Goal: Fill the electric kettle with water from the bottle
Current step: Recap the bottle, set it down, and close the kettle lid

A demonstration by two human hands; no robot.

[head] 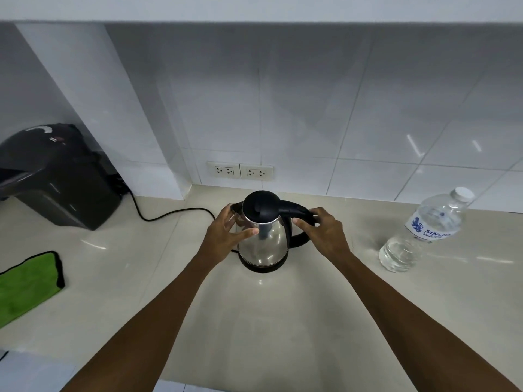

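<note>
Stainless-steel electric kettle point(264, 241) with a black lid and black handle stands on its black round base at the centre of the frame, on the pale beige countertop point(283, 321); the lid is down. Left hand point(226, 236) rests against the kettle's left side, fingers spread around the steel body, thumb across the front. Right hand point(325, 233) is wrapped around the black handle on the right. Clear plastic water bottle point(424, 230) with a white cap and blue label stands well apart at right. Behind the kettle, two white wall sockets point(240, 171) sit in the tiled wall. A black cord point(169, 215) runs left toward a black appliance point(56, 176); a green cloth point(28, 284) lies at lower left.
</note>
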